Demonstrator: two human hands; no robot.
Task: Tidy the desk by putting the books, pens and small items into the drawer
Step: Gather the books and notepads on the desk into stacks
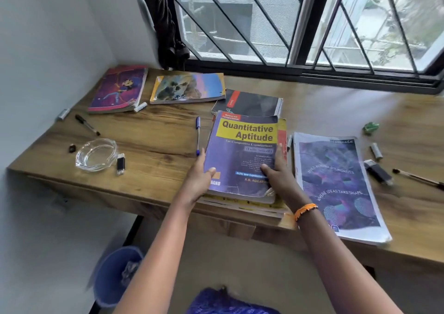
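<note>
On the left of the counter [153, 145] lie a pink book [117, 90], a black pen [87, 124], a glass dish [96, 154] and a small black stick [120, 163]. A blue pen [197, 136] lies just left of the big purple book [242, 155], and it points away from the person.

The left hand [199, 179] holds the book's left edge, thumb on the cover. The right hand [278, 174] holds the right edge the same way. The book sits on top of a pile, right in front of the person, between both hands. Its long side runs away from the person, toward the window [300, 25]. Its title reads the right way up for them.

On the right lies a big notebook [336, 184]. I see no open drawer, so lifting the book toward the body looks like the next move.
</note>
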